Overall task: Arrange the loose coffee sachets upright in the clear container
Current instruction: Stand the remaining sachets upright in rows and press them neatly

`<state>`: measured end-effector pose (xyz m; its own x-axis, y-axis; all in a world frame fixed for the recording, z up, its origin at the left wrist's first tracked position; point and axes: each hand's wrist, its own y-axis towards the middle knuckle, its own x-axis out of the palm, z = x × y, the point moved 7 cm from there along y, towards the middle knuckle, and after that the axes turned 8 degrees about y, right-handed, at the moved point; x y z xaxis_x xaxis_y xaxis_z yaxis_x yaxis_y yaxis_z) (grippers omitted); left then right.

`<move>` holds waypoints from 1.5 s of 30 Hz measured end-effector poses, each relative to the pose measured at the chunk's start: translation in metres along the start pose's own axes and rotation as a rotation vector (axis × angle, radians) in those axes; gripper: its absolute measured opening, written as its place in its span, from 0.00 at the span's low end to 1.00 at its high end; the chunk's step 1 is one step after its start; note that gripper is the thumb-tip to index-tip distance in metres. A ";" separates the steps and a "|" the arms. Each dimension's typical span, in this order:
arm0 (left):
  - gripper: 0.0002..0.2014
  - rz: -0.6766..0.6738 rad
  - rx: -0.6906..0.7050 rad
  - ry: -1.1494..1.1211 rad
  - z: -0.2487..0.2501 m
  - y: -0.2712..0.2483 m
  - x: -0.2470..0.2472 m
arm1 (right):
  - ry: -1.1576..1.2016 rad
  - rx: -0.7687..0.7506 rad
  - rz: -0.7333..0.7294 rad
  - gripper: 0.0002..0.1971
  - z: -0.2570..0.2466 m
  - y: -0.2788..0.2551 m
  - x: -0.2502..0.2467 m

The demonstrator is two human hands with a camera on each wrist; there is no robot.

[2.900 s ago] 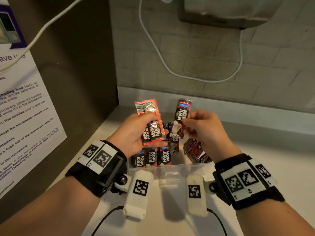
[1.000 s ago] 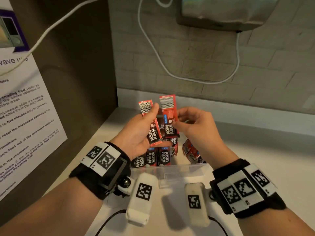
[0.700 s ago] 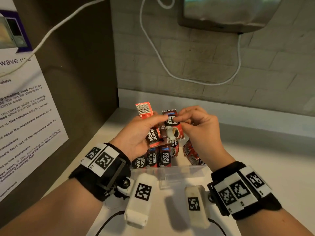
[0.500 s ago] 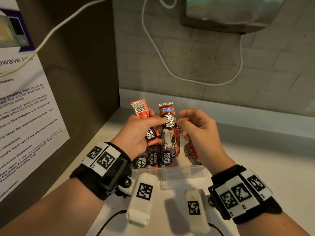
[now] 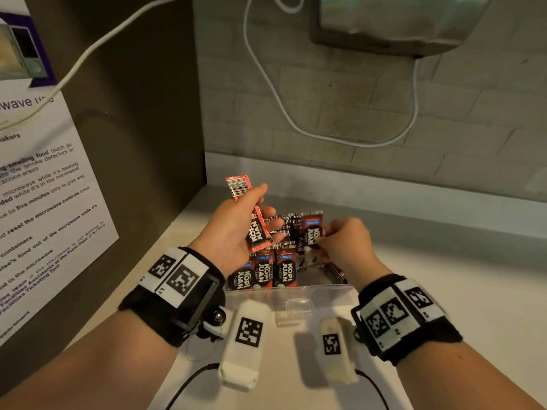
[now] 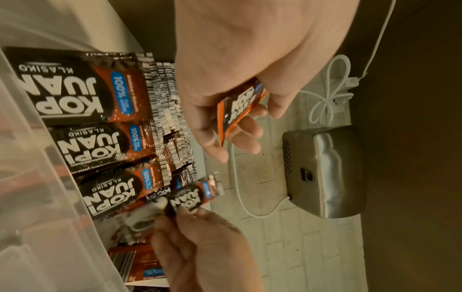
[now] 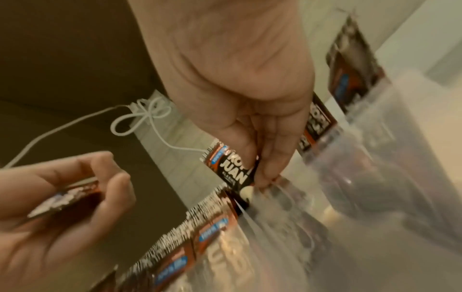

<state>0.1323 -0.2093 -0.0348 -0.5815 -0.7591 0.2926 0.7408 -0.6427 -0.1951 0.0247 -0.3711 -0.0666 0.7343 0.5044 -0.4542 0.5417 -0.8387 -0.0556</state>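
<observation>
A clear container (image 5: 310,294) stands on the white counter just beyond my wrists. Several red-and-black coffee sachets (image 5: 263,272) stand upright in rows along its left side (image 6: 82,94). My left hand (image 5: 236,232) hovers above them and holds one sachet (image 5: 254,223) between thumb and fingers, barcode end up (image 6: 240,106). My right hand (image 5: 340,247) pinches another sachet (image 5: 310,232) and holds it upright, low in the container beside the standing rows (image 7: 232,170). More sachets lie loose in the right part (image 5: 334,270), mostly hidden by that hand.
A brown side wall with a printed notice (image 5: 44,184) closes off the left. A metal wall unit (image 5: 399,22) with a white cable (image 5: 296,125) hangs on the tiled back wall. Bare white counter (image 5: 473,291) stretches to the right.
My right hand has taken one sachet from the left hand's bunch and lowered it into the container. The left hand, now with one sachet, stays raised.
</observation>
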 end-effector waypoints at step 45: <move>0.15 -0.248 0.086 0.399 0.006 -0.015 0.025 | 0.429 -0.378 -0.141 0.08 -0.087 -0.040 -0.025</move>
<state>0.1090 -0.2184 -0.0189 -0.8154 -0.5752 -0.0656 0.5789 -0.8113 -0.0821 0.0208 -0.3324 0.0241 0.7017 0.7099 -0.0609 0.6967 -0.6658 0.2670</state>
